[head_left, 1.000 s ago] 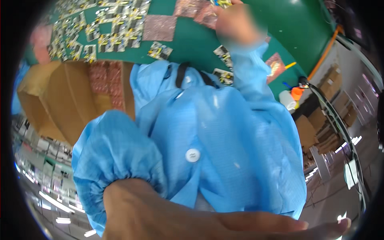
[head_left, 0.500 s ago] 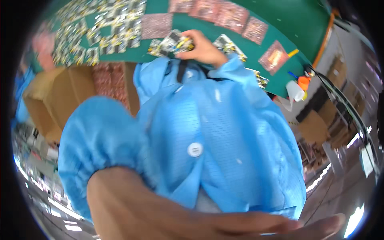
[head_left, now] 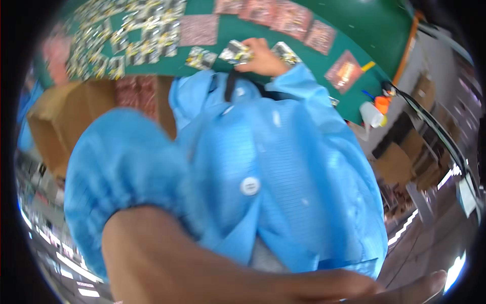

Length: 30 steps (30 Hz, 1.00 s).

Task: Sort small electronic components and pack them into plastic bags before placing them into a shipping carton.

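Note:
My right hand [head_left: 264, 57] is over the green table, its thumb and fingers closed on the right end of a small clear packet [head_left: 234, 52] with white, black and yellow contents. A similar packet [head_left: 201, 58] lies just left of it, apart from it. Beyond my right wrist is another packet [head_left: 284, 52], partly hidden by my hand and sleeve. My left hand [head_left: 243, 276] is raised very near the camera across the lower edge, blurred, with fingers stretched out toward the right. Nothing shows in it, though part of it is out of view.
Many similar packets [head_left: 149, 45] cover the table's left part. A pink bubble-wrap pouch [head_left: 199, 30] and several filled pink bags [head_left: 291, 21] lie along the back. An open cardboard box [head_left: 76, 111] stands at left. At the right edge are a white cup [head_left: 372, 115] and an orange object [head_left: 382, 104].
My right hand and its packet have shifted slightly right, away from the left packet, which now shows fully. My left hand stays near the camera with a small shift.

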Each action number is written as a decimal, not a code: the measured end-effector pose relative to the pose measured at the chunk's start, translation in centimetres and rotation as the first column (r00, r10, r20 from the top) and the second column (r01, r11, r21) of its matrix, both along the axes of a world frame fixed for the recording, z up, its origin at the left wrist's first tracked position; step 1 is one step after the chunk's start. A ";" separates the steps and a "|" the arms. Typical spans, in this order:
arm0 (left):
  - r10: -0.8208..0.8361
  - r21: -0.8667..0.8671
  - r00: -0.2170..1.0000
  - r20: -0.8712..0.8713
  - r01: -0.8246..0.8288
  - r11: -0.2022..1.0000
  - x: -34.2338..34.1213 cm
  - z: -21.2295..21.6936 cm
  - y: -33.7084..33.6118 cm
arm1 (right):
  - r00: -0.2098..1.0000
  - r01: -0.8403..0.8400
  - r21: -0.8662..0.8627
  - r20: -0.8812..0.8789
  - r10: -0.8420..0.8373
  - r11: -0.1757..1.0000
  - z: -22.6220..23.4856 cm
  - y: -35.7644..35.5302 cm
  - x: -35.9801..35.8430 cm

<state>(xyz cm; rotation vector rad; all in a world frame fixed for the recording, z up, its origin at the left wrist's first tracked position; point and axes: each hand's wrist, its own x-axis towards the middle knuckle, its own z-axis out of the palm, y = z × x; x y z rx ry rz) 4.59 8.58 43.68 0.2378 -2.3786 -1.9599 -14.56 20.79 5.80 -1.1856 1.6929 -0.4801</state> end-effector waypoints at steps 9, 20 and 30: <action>-0.057 -0.008 0.970 -0.234 0.057 0.998 1.8 -1.6 -0.6 | 0.999 -0.033 0.010 0.040 0.033 0.999 0.2 0.6 0.9; -0.183 0.024 0.829 -0.529 0.230 0.973 0.8 -5.3 -1.7 | 0.995 0.096 0.055 0.028 -0.098 0.994 -3.6 1.9 1.1; 0.428 -0.535 0.847 0.316 -0.213 0.817 0.8 -30.2 -5.5 | 0.916 0.288 0.065 0.271 -0.295 0.955 -4.7 2.3 0.1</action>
